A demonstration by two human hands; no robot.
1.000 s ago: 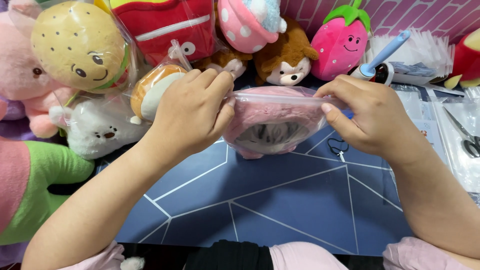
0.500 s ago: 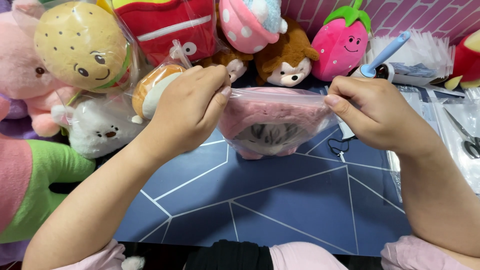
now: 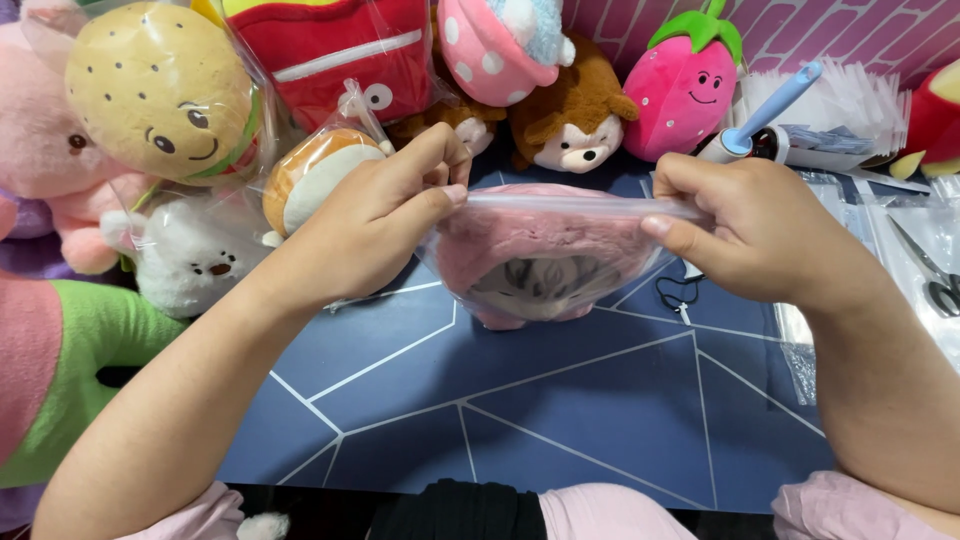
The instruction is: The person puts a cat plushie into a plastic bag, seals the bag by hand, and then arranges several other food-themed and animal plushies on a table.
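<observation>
Surface: dark blue table [image 3: 560, 400] with pale angular lines, backed by a pink brick-pattern wall [image 3: 850, 30] along the top of the frame.
Held thing: clear plastic bag [image 3: 545, 255] with a pink plush toy [image 3: 540, 250] inside, at the centre of the frame, lifted just above the table.
Left hand [image 3: 375, 225]: fingers closed in a pinch on the bag's top edge at its left end.
Right hand [image 3: 760, 235]: fingers closed in a pinch on the same edge at its right end.
Key relation: the bag's top strip runs left to right, stretched straight between the two pinches; the toy hangs below that line, so its bulk lies under and between the fingers. Both hands look equally near.
Upper left: round tan plush with a smiling face [image 3: 160, 90], bagged; a small white plush [image 3: 190, 265] below it.
Upper middle: red plush [image 3: 330, 50], spotted pink plush [image 3: 500, 45], brown plush [image 3: 570, 125].
Upper right: pink strawberry plush [image 3: 685, 85], a blue-handled roller [image 3: 765, 110], a stack of clear bags [image 3: 850, 100].
Right edge: scissors [image 3: 930, 270] lying on plastic.
</observation>
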